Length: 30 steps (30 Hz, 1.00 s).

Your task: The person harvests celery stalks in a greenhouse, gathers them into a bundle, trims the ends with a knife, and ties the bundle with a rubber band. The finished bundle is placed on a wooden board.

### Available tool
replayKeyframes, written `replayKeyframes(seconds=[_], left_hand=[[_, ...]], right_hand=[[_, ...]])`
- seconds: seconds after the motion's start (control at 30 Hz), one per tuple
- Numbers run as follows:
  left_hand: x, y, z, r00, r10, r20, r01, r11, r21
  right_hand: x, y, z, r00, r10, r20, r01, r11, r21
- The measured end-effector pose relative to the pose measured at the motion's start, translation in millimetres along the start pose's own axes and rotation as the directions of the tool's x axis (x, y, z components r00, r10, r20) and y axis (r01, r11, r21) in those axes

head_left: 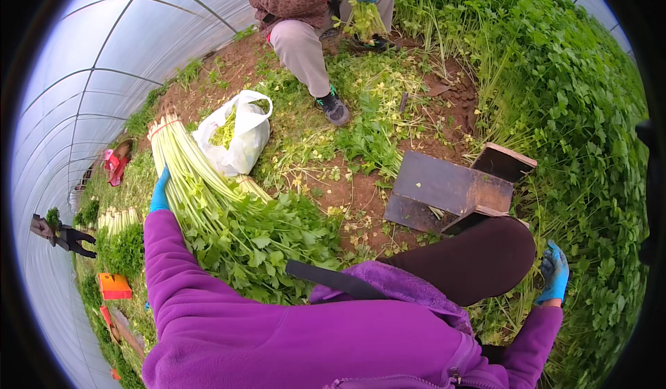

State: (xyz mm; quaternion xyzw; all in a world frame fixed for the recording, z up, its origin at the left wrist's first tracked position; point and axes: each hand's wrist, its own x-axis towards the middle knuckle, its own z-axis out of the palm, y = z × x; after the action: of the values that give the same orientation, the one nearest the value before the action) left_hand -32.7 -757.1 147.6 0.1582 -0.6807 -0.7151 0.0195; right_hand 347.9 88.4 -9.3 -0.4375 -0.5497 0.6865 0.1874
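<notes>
A large bundle of celery (198, 170) lies at the left, its pale cut stalk ends bound with a reddish band and its leaves spread toward me. Against the bundle's left side is my left hand (159, 191) in a blue glove, gripping it, with some fingers hidden by the stalks. Far off to the right, my right hand (553, 274) hangs beside my knee, close to the growing celery (590, 181). Its blue glove is soiled, the fingers are apart and somewhat bent, and nothing shows in it.
A white plastic bag (239, 142) with trimmings stands behind the bundle. A dark open-sided box (444, 184) sits before my knee. Opposite, a blue-gloved person (295, 7) holds celery. Another person (69, 240), an orange box (114, 286) and further celery bundles (119, 219) are far left.
</notes>
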Motion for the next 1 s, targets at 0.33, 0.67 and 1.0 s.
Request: replayKeyframes(seconds=[0.33, 0.67, 1.0], left_hand=[[13.7, -303.4, 9.5, 0.667, -0.704, -0.245, -0.259, -0.526, 0.810], [-1.4, -220.5, 303.5, 0.823, -0.373, 0.429, -0.554, -0.361, 0.750], [0.5, -366.2, 470.8, 0.408, -0.414, 0.814, -0.913, -0.198, 0.357]], right_hand=[[-49.6, 21.4, -41.6, 0.985, 0.134, -0.107, -0.132, 0.991, 0.025], [-86.3, 40.6, -36.3, 0.963, 0.248, -0.106, -0.261, 0.957, -0.125], [-159.6, 8.4, -147.1, 0.899, 0.260, -0.353, -0.330, 0.931, -0.155]])
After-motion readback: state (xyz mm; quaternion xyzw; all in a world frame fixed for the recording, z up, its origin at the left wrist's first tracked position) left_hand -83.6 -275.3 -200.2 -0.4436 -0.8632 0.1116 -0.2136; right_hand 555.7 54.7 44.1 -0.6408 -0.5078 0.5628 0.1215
